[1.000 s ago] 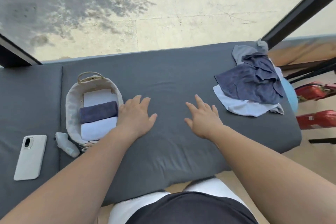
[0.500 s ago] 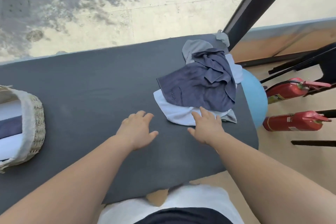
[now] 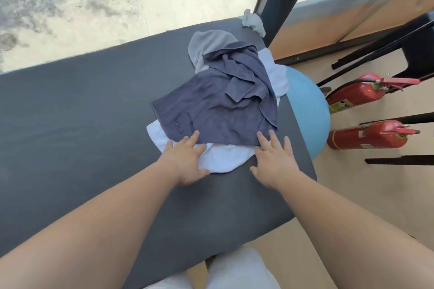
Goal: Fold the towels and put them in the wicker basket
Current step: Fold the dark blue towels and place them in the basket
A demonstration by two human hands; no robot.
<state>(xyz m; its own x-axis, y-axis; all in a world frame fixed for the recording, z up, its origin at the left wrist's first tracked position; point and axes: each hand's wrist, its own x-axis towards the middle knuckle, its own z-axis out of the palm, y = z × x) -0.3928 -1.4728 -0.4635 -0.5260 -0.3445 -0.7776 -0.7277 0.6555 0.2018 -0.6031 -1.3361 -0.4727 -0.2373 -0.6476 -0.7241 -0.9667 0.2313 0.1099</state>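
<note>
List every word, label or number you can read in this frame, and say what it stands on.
"YOGA": tone-on-tone lettering near the front corner of the dark blue towel, running sideways.
Label on the upper fire extinguisher: too blurred to read.
Label on the lower fire extinguisher: too small to read.
No other text shows.

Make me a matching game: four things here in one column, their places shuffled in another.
Things:
1 dark blue cloth towel
2 white cloth towel
3 light blue round ball
4 nearer red metal fire extinguisher

Places:
A on its side on the tan floor
B poking out from under the pile, beneath the left hand
C draped over another towel
D half hidden behind the dark grey padded bench

Pairs: 1-C; 2-B; 3-D; 4-A.
</note>
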